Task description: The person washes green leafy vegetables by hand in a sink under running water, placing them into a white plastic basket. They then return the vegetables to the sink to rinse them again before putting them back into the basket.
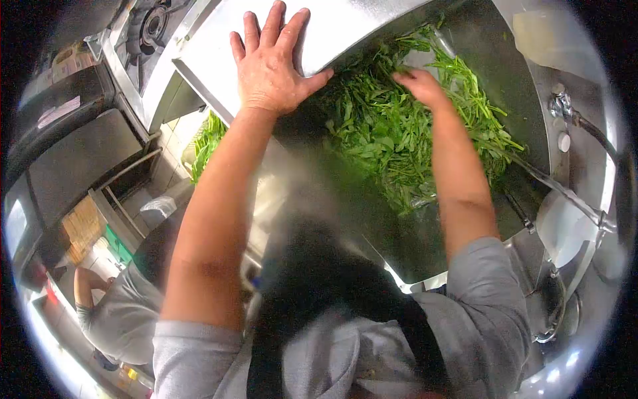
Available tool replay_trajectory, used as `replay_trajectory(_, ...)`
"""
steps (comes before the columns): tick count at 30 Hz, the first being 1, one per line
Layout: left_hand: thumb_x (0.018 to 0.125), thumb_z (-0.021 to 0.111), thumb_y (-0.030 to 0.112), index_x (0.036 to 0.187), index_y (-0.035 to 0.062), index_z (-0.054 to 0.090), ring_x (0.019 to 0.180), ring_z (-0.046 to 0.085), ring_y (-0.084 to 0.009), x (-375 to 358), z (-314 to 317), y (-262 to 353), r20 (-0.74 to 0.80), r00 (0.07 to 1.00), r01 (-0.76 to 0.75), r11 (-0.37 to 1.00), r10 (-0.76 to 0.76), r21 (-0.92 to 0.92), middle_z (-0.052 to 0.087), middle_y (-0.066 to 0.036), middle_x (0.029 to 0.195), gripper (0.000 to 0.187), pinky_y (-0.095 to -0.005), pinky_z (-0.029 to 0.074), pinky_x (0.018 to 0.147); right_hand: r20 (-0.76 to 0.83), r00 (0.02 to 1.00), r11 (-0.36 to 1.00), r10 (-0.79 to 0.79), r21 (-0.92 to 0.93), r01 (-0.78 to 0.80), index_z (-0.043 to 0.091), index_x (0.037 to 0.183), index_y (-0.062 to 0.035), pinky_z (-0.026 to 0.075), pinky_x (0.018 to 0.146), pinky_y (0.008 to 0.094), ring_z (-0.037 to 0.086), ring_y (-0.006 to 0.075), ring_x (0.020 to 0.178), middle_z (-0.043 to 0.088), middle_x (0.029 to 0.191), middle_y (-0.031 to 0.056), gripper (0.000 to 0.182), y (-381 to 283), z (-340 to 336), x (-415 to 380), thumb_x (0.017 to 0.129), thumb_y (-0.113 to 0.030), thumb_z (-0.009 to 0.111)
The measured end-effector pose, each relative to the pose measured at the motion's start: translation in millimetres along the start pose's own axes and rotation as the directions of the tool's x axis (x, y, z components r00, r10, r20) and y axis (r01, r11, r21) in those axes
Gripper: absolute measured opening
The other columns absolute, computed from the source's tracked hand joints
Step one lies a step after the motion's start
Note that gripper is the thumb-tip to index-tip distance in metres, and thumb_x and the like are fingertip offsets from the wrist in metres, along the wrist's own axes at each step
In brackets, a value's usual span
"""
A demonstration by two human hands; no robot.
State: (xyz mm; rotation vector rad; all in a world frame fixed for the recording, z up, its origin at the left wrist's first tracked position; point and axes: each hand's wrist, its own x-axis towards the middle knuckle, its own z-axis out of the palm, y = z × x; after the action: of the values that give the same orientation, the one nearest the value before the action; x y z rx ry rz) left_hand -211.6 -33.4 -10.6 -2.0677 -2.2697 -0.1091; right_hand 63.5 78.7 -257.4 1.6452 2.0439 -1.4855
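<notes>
My left hand [272, 78] lies flat with fingers spread on a shiny steel counter [211, 41] beside the sink. It holds nothing. Over in the deep sink [480, 34], my right hand [421, 88] reaches into a large heap of long-stemmed leafy greens [382, 136]. Its fingers are curled on some of the greens, and their tips are partly hidden among leaves. The heap looks wet and seems to lie in water, with stems trailing toward the sink's right side.
A tap [561, 103] with a hose is on the sink's right edge, near a metal pipe [565, 193]. More greens [211, 143] sit low left of the counter. A gas burner [154, 25] stands upper left. Another person in a grey shirt [129, 312] is at lower left.
</notes>
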Motion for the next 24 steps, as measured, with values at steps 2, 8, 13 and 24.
replay_trajectory(2, 0.067, 0.077, 0.044, 0.142, 0.0158, 0.042, 0.138, 0.028, -0.0451, 1, -7, 2, 0.048, 0.998, 0.038, 0.999, -0.039, 0.031, 0.037, -0.017, 0.148, 0.088, -0.0549, 0.022, 0.113, 0.114, 0.993, 0.995, 0.004, 0.096, -0.015, 0.051, 0.135, -0.0019, 0.038, 0.107, 0.0381, 0.051, 0.0313, 0.125, 0.052, 0.137, 0.0196, 0.084, -67, 0, -32, 0.076, -0.058, 0.071)
replay_trajectory(8, 0.062, 0.079, 0.045, 0.144, 0.0172, 0.039, 0.140, 0.019, -0.0484, 3, -9, 1, 0.143, 0.988, 0.079, 0.991, -0.064, -0.104, 0.030, -0.017, 0.152, 0.095, -0.0613, 0.015, 0.113, 0.267, 0.962, 0.996, -0.064, 0.078, 0.044, 0.042, 0.140, 0.0028, 0.034, 0.110, 0.0364, 0.044, 0.0320, 0.131, 0.046, 0.143, 0.0204, 0.099, -92, 23, -38, 0.067, -0.055, 0.077)
replay_trajectory(13, 0.062, 0.078, 0.045, 0.143, 0.0169, 0.039, 0.140, 0.019, -0.0484, 2, -9, 0, 0.134, 0.989, 0.076, 0.991, -0.061, -0.110, 0.030, -0.017, 0.151, 0.094, -0.0618, 0.016, 0.113, 0.169, 0.981, 0.979, 0.097, 0.159, -0.124, 0.033, 0.145, 0.0028, 0.031, 0.112, 0.0387, 0.036, 0.0316, 0.137, 0.035, 0.150, 0.0213, 0.102, -50, 12, -33, 0.068, -0.051, 0.073)
replay_trajectory(24, 0.062, 0.079, 0.043, 0.144, 0.0174, 0.038, 0.141, 0.018, -0.0473, 3, -10, 3, 0.152, 0.986, 0.087, 0.992, -0.072, -0.091, 0.029, -0.016, 0.152, 0.095, -0.0612, 0.015, 0.114, -0.199, 0.966, 0.969, 0.166, 0.214, -0.122, 0.040, 0.137, 0.0076, 0.040, 0.104, 0.0406, 0.048, 0.0395, 0.126, 0.043, 0.141, 0.0283, 0.098, -52, 27, -41, 0.073, -0.060, 0.069)
